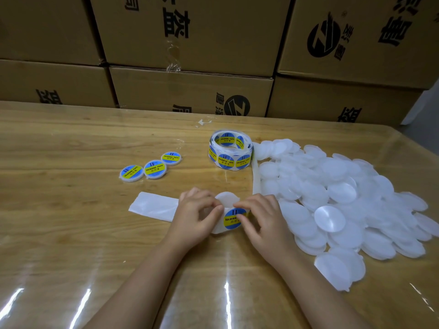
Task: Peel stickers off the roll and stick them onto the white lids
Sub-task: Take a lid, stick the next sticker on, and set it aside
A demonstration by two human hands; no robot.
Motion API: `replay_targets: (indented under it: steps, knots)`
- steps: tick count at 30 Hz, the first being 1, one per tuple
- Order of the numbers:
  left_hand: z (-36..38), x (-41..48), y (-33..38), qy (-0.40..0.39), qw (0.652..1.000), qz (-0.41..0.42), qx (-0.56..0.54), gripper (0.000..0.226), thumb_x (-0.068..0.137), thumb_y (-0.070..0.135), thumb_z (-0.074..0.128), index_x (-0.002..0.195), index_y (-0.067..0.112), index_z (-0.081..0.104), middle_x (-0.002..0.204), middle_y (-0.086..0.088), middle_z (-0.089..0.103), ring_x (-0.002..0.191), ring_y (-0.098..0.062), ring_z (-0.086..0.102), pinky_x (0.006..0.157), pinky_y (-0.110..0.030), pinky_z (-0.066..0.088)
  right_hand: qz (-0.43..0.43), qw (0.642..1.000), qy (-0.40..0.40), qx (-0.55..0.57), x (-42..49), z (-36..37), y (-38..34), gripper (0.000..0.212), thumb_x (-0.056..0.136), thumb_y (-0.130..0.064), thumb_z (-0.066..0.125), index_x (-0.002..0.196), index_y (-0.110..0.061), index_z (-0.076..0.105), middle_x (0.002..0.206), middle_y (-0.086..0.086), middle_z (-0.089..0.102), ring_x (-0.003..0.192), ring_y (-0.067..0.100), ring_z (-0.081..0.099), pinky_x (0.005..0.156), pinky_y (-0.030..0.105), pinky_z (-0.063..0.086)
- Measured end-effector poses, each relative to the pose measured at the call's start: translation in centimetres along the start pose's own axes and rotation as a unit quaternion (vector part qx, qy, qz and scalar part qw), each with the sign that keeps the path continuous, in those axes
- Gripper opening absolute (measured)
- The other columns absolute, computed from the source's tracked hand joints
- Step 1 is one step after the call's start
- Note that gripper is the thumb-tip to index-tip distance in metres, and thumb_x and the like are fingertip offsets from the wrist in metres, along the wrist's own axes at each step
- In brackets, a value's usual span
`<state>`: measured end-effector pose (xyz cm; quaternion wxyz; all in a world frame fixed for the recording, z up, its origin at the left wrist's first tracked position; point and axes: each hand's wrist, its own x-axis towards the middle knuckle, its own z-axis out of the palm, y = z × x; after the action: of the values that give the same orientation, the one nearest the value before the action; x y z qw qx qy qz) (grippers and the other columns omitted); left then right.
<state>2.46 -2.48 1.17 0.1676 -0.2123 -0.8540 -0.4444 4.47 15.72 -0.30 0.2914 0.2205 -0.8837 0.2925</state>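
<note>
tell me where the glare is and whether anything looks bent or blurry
Head view: white glare streaks sit on the table's glossy cover near the bottom edge; the wide-angle lens tilts and bows the boxes and the table's far edge; the sticker pinched by the right hand reads sharp; the lid pile is bright, its edges merging.

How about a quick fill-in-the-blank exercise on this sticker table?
___ round white plastic lids with blue-and-yellow stickers lie in a row left of the sticker roll.
The heap of plain white plastic lids lies on the person's ___ side.
Those stickers read SOLDERING ___.
The left hand and right hand pinch the white backing strip trailing from the ___.
Missing words: three; right; PASTE; roll.
</note>
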Motion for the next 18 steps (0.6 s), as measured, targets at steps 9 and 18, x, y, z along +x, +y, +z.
replay_targets:
  steps: [9, 18]
  knots:
    - [0.20, 0.17, -0.20, -0.062, 0.998, -0.025, -0.014, 0.022, 0.080, 0.028, 0.054, 0.073, 0.014, 0.070, 0.080, 0.013, 0.059, 0.090, -0.016, 0.050, 0.087, -0.029, 0.028, 0.018, 0.997, -0.024, 0.067, 0.12, -0.32, -0.44, 0.019, 0.083, 0.002, 0.060, 0.098, -0.009, 0.065, 0.090, -0.003, 0.060, 0.086, 0.007, 0.051, 0.078, 0.017, 0.041]
    - [0.48, 0.24, -0.34, -0.065, 0.997, -0.014, 0.046, 0.024, 0.081, 0.034, 0.053, 0.080, 0.020, 0.072, 0.079, 0.017, 0.056, 0.087, -0.014, 0.048, 0.082, -0.027, 0.026, 0.010, 0.997, -0.033, 0.068, 0.12, -0.59, -0.70, 0.025, 0.084, 0.003, 0.057, 0.099, -0.013, 0.069, 0.090, -0.001, 0.058, 0.084, 0.014, 0.054, 0.075, 0.025, 0.044]
